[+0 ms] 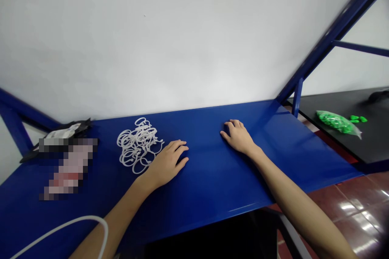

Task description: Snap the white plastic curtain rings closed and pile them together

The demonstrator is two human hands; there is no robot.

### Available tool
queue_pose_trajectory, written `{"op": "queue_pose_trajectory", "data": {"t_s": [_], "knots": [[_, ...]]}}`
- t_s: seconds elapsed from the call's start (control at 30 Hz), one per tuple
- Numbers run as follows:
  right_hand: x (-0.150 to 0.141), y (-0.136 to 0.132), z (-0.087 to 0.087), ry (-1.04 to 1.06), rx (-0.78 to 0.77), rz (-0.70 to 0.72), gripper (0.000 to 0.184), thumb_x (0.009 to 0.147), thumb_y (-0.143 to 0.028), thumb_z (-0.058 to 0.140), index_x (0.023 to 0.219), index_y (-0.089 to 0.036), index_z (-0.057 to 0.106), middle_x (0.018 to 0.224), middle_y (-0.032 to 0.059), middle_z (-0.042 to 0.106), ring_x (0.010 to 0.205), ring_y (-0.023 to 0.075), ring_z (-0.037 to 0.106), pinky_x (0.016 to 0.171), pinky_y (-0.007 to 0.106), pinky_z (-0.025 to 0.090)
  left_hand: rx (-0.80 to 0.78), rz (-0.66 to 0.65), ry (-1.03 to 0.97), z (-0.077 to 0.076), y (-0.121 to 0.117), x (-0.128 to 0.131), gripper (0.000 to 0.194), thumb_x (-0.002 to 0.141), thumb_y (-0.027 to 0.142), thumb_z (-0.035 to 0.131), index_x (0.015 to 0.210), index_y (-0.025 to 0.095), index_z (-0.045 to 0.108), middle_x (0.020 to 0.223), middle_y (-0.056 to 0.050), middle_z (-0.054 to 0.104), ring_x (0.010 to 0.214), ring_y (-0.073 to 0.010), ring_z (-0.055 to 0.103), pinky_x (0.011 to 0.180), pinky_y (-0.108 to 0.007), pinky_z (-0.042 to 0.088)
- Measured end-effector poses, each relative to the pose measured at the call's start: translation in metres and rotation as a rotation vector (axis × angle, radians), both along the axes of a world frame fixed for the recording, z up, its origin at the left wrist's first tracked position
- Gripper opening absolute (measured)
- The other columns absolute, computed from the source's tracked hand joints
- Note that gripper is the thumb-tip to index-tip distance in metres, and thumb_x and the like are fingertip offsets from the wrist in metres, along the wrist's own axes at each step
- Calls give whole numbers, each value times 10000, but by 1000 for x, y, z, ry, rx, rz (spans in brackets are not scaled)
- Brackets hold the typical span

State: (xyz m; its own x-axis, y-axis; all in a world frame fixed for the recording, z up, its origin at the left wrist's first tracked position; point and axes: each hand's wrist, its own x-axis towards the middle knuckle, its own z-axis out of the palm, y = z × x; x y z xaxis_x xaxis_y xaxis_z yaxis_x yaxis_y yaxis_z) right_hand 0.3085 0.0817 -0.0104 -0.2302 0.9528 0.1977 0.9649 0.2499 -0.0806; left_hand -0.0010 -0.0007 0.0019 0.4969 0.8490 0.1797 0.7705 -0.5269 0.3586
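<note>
A loose heap of white plastic rings (135, 142), several of them tangled together, lies on the blue tabletop (206, 170) left of the middle. Just right of the heap, my left hand (168, 162) rests palm down with its fingers stretched out and nothing in it. Its wrist side comes close to the nearest rings; whether it touches them I cannot tell. My right hand (238, 135) lies on the bare blue surface farther right, fingers spread a little, also holding nothing.
A black bag with a white label (65, 131) and a blurred-out pinkish item (71, 168) lie at the left. A white cable (73, 220) arcs over my left forearm. On a black table (373, 137) at right lies a clear bag of green pieces (337, 122). Blue frame bars (328, 40) flank the tabletop.
</note>
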Motion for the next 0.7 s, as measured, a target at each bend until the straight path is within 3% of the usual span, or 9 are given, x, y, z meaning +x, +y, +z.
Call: {"op": "queue_pose_trajectory", "data": {"t_s": [0.2, 0.3, 0.43, 0.7], "knots": [[0, 0, 1, 3, -3, 1, 522, 987, -468, 465, 1322, -88, 594, 1354, 241, 556, 1312, 374, 493, 1114, 494, 393, 140, 39, 61, -2, 3, -1, 277, 997, 335, 502, 1194, 203, 644, 1218, -91, 649, 1154, -267, 595, 1027, -473, 487], [-1, -1, 2, 8, -6, 2, 515, 988, -462, 467, 1320, -91, 596, 1355, 243, 555, 1309, 373, 497, 1114, 496, 394, 286, 245, 160, 3, 6, -8, 302, 1002, 342, 462, 1150, 184, 672, 1058, -120, 667, 1029, -304, 608, 961, -495, 479], [-1, -2, 3, 0, -2, 5, 516, 989, -453, 469, 1320, -80, 598, 1350, 248, 557, 1304, 380, 500, 1116, 499, 390, 382, 480, 294, 8, 6, -22, 382, 1007, 379, 403, 1162, 158, 672, 1032, -171, 699, 1035, -369, 585, 889, -521, 453], [-2, -2, 4, -22, 1, 1, 507, 992, -453, 476, 1317, -85, 603, 1340, 239, 564, 1295, 373, 511, 1111, 492, 399, 335, 440, 414, 1, 5, -25, 328, 980, 317, 416, 1046, 179, 705, 882, -159, 735, 984, -372, 589, 833, -495, 432]]}}
